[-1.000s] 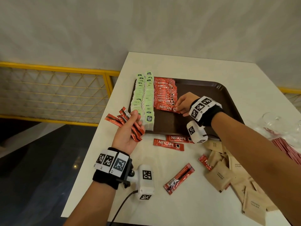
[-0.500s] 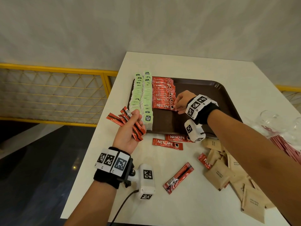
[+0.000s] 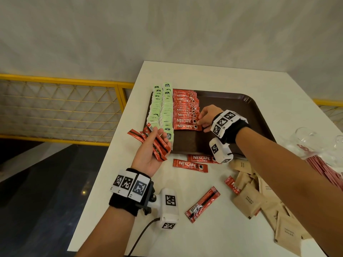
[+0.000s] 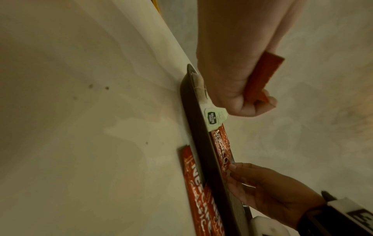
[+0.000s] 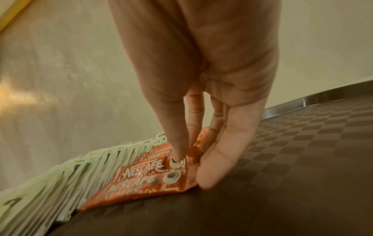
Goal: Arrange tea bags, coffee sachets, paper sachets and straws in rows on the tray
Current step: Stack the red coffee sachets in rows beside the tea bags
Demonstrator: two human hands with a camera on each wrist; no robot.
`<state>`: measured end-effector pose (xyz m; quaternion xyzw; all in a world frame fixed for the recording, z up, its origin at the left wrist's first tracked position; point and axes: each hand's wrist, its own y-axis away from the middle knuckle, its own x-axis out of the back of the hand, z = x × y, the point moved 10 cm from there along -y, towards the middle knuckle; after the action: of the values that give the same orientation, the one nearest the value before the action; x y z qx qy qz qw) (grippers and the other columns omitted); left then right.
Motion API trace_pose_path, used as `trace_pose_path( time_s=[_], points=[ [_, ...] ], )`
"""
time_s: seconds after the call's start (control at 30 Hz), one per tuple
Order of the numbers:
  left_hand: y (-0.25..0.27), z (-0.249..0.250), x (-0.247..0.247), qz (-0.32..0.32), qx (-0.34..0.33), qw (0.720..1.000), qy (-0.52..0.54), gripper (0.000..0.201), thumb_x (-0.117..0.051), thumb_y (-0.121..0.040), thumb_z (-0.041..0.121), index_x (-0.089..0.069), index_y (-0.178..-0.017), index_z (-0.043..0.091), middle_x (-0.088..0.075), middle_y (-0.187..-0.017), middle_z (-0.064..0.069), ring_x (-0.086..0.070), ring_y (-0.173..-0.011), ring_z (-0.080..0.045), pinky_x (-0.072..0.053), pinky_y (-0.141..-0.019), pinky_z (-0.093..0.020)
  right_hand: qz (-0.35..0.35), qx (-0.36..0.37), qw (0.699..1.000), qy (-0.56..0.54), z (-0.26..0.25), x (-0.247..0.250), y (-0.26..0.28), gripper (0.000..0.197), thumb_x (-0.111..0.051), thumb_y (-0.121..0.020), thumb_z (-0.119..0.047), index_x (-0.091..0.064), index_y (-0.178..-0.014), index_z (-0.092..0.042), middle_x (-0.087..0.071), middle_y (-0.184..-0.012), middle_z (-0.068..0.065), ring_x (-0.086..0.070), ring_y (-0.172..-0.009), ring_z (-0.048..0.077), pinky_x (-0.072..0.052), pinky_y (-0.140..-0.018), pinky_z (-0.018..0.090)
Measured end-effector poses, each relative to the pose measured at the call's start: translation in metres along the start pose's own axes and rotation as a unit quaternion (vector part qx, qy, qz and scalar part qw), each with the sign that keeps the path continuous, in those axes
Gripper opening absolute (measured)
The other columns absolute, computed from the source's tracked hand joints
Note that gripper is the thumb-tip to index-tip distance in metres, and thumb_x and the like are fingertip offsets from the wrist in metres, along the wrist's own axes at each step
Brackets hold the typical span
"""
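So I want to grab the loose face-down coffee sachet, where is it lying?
In the head view, the face-down coffee sachet lies diagonally on the white table, near the front, between the left wrist camera and the brown sugar sachets.

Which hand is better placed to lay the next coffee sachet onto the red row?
Right. The right hand already touches the red row's near end on the tray, while the left hand holds the spare sachets beside it.
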<state>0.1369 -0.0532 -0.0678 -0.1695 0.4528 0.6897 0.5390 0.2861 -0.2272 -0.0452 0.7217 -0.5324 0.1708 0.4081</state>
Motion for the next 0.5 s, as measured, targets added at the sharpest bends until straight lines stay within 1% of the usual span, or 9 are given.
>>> trace_pose_path(
  time_s=[0.1, 0.17, 0.23, 0.3, 0.33, 0.4, 0.43, 0.47, 0.5],
  points=[
    [0.003, 0.001, -0.006, -0.015, -0.005, 1.0, 0.011, 0.026, -0.049, -0.096, 0.03, -0.061, -0.086, 0.01, -0.063, -0.071, -0.002, -0.061, -0.063, -0.011, -0.056, -0.059, -0.024, 0.026, 0.005, 0.999, 0.026, -0.001, 0.005, 0.001, 0.022, -0.068, -0.084, -0.013, -0.06, -0.103, -0.006, -0.065, -0.105, 0.013, -0.064, -0.096, 0.024, -0.053, -0.09, 0.041],
    [0.006, 0.004, -0.01, -0.022, -0.015, 1.0, 0.005, 0.027, -0.046, -0.097, 0.032, -0.064, -0.091, 0.011, -0.064, -0.075, -0.002, -0.062, -0.07, -0.013, -0.057, -0.066, -0.027, 0.044, 0.036, 0.997, 0.042, -0.012, 0.008, 0.009, 0.024, -0.066, -0.086, -0.02, -0.059, -0.106, -0.008, -0.062, -0.102, 0.009, -0.063, -0.089, 0.022, -0.055, -0.085, 0.036],
    [0.007, 0.007, -0.012, -0.02, -0.027, 0.999, -0.02, 0.029, -0.045, -0.096, 0.035, -0.066, -0.098, 0.016, -0.066, -0.088, -0.002, -0.062, -0.084, -0.014, -0.054, -0.074, -0.03, 0.019, 0.094, 0.995, 0.042, -0.033, 0.002, 0.026, 0.021, -0.064, -0.087, -0.031, -0.058, -0.101, -0.015, -0.061, -0.101, 0.003, -0.063, -0.084, 0.017, -0.057, -0.074, 0.031],
    [0.007, 0.008, -0.015, -0.024, -0.037, 0.998, -0.041, 0.03, -0.042, -0.097, 0.038, -0.066, -0.104, 0.021, -0.065, -0.11, -0.003, -0.06, -0.099, -0.017, -0.051, -0.076, -0.029, -0.055, 0.158, 0.986, 0.02, -0.057, -0.018, 0.053, 0.023, -0.065, -0.085, -0.038, -0.058, -0.098, -0.02, -0.063, -0.088, 0.0, -0.061, -0.069, 0.008, -0.051, -0.06, 0.022],
    [0.007, 0.008, -0.018, -0.032, -0.04, 0.998, -0.042, 0.03, -0.041, -0.097, 0.038, -0.065, -0.105, 0.022, -0.063, -0.117, -0.003, -0.06, -0.099, -0.018, -0.049, -0.075, -0.028, -0.102, 0.183, 0.978, 0.008, -0.068, -0.032, 0.069, 0.024, -0.066, -0.084, -0.037, -0.058, -0.098, -0.02, -0.063, -0.084, -0.002, -0.06, -0.065, 0.005, -0.049, -0.055, 0.019],
    [0.007, 0.008, -0.025, -0.047, -0.041, 0.997, -0.041, 0.031, -0.037, -0.098, 0.039, -0.062, -0.106, 0.023, -0.061, -0.121, -0.006, -0.061, -0.095, -0.018, -0.048, -0.075, -0.028, -0.172, 0.224, 0.959, 0.0, -0.084, -0.058, 0.1, 0.02, -0.068, -0.083, -0.03, -0.058, -0.095, -0.017, -0.065, -0.08, -0.001, -0.062, -0.066, 0.007, -0.048, -0.054, 0.018],
    [0.007, 0.007, -0.028, -0.052, -0.041, 0.997, -0.045, 0.03, -0.036, -0.098, 0.039, -0.061, -0.107, 0.024, -0.061, -0.121, -0.007, -0.063, -0.095, -0.018, -0.049, -0.077, -0.029, -0.181, 0.244, 0.953, 0.004, -0.089, -0.066, 0.109, 0.017, -0.069, -0.084, -0.025, -0.057, -0.091, -0.015, -0.065, -0.077, 0.0, -0.061, -0.065, 0.008, -0.048, -0.053, 0.019],
    [0.006, 0.007, -0.03, -0.054, -0.042, 0.996, -0.051, 0.03, -0.038, -0.097, 0.04, -0.061, -0.107, 0.024, -0.063, -0.118, -0.007, -0.064, -0.091, -0.016, -0.05, -0.076, -0.028, -0.17, 0.263, 0.95, 0.007, -0.093, -0.069, 0.114, 0.015, -0.069, -0.084, -0.022, -0.057, -0.087, -0.014, -0.064, -0.073, 0.0, -0.06, -0.063, 0.008, -0.048, -0.053, 0.019],
    [0.005, 0.007, -0.029, -0.054, -0.048, 0.996, -0.055, 0.029, -0.043, -0.094, 0.041, -0.062, -0.106, 0.023, -0.065, -0.109, -0.006, -0.063, -0.079, -0.011, -0.05, -0.07, -0.024, -0.138, 0.284, 0.949, 0.016, -0.096, -0.066, 0.118, 0.015, -0.07, -0.083, -0.021, -0.056, -0.083, -0.014, -0.062, -0.07, -0.002, -0.057, -0.06, 0.007, -0.046, -0.052, 0.02]
  ],
)
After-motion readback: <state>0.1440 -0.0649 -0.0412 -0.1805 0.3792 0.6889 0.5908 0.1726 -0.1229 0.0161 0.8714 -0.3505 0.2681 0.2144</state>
